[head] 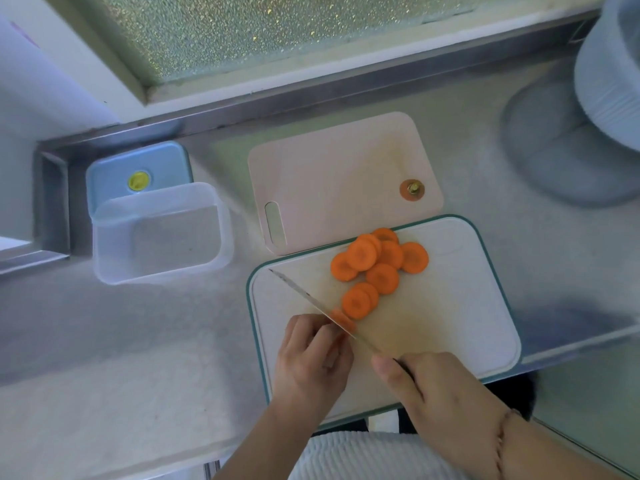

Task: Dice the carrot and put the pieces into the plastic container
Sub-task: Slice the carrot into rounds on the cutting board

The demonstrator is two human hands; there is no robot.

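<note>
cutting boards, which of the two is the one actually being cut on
The white board with the teal rim, nearest the person. It carries the carrot slices, and the knife is over it. The pink board behind it holds only a carrot end.

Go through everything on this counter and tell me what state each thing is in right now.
Clear plastic container: open, empty.
Blue lid: off, behind it.
Orange carrot stub: held by left hand, under the blade.
Carrot rounds: sliced, undiced.
Kitchen knife: gripped by right hand.
</note>
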